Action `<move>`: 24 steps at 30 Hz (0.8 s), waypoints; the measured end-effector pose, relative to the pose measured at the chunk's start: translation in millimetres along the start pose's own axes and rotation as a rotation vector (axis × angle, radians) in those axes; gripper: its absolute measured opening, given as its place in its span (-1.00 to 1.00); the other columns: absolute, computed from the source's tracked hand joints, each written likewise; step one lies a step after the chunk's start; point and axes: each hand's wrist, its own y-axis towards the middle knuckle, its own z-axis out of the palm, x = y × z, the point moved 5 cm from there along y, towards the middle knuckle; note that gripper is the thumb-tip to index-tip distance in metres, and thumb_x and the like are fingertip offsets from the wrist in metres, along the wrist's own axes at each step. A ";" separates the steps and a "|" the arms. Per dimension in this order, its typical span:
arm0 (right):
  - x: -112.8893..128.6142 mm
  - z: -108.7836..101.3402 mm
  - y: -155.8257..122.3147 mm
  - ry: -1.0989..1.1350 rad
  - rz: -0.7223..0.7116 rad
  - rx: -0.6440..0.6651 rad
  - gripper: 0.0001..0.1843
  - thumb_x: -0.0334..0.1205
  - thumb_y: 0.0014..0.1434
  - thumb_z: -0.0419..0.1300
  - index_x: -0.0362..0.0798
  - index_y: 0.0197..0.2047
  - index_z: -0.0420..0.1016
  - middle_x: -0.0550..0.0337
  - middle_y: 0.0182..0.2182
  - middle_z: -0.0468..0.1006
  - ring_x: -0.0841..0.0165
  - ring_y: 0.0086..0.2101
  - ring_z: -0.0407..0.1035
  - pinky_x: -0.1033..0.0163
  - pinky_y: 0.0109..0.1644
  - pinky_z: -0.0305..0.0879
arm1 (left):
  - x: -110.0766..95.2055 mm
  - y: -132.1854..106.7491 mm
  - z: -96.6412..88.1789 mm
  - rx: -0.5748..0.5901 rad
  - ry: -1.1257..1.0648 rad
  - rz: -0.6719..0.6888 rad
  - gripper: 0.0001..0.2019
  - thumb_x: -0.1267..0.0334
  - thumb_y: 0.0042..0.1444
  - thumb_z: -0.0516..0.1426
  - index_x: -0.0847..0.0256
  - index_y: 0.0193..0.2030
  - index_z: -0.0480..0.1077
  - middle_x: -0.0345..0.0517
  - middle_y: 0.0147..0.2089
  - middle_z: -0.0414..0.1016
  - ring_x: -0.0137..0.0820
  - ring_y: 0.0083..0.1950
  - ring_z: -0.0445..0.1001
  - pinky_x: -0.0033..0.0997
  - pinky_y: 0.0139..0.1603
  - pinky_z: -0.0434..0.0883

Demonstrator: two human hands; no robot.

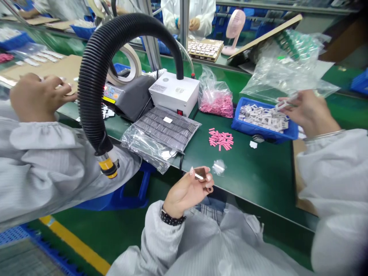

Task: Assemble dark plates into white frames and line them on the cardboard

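Observation:
My left hand (188, 191) is closed on a small dark square plate (200, 173), gripping it by its edges in front of the table edge. A white strip or bright reflection shows along its lower side. On the right, my right hand (312, 113) pinches a small white plastic frame (284, 103) over the edge of a blue bin (266, 135). Many similar white plastic frames (263, 118) fill that bin. Nearest to my left hand on the table lie a clear crumpled film (219, 167) and a pile of small pink strips (220, 139).
A black flexible hose (86, 76) arches from a white box (175, 92) at the left. Bagged dark parts (166, 128) and a bag of pink strips (216, 103) lie nearby. A co-worker's hand (40, 97) is at far left. Clear bags (287, 69) hang behind the bin.

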 end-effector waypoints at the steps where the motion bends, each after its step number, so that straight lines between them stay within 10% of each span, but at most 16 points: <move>1: -0.8 0.6 -1.0 0.033 0.038 0.025 -0.74 -0.48 0.10 -0.09 -0.03 -0.56 0.11 0.03 -0.49 0.51 0.31 -0.47 0.46 0.05 -0.26 0.33 | 0.1 -0.2 -0.2 0.000 0.003 0.000 -0.67 0.03 -0.15 0.35 0.23 -0.32 0.56 -0.20 -0.42 0.37 -0.54 -0.40 0.32 -0.50 -0.29 0.27; 10: 10.9 3.5 -13.4 0.163 0.130 0.092 -0.72 -0.50 0.17 -0.03 -0.03 -0.53 0.21 -0.06 -0.28 0.55 0.40 -0.31 0.51 0.19 -0.15 0.32 | 0.5 -0.2 -4.8 -0.025 0.002 0.010 -0.65 0.03 -0.15 0.36 0.24 -0.31 0.52 -0.17 -0.40 0.37 -0.53 -0.40 0.27 -0.45 -0.28 0.23; 16: 40.2 42.9 -81.2 0.222 -0.017 0.236 -0.68 -0.40 -0.24 0.41 -0.01 -0.42 0.38 0.14 -0.51 0.52 0.32 -0.43 0.46 0.10 -0.23 0.41 | -3.7 0.1 -17.7 -0.113 -0.043 0.037 -0.62 0.03 -0.22 0.38 0.26 -0.34 0.52 -0.19 -0.41 0.38 -0.53 -0.42 0.28 -0.47 -0.29 0.27; 24: 65.8 111.1 -188.0 0.020 0.033 0.708 -0.61 -0.20 -0.34 0.47 -0.04 -0.35 0.56 0.17 -0.48 0.56 0.39 -0.49 0.41 0.27 -0.46 0.38 | -55.8 -58.5 -80.7 -0.357 -0.218 0.526 -0.73 0.02 0.03 0.24 0.18 -0.27 0.46 -0.28 -0.38 0.39 -0.55 -0.39 0.29 -0.43 -0.25 0.28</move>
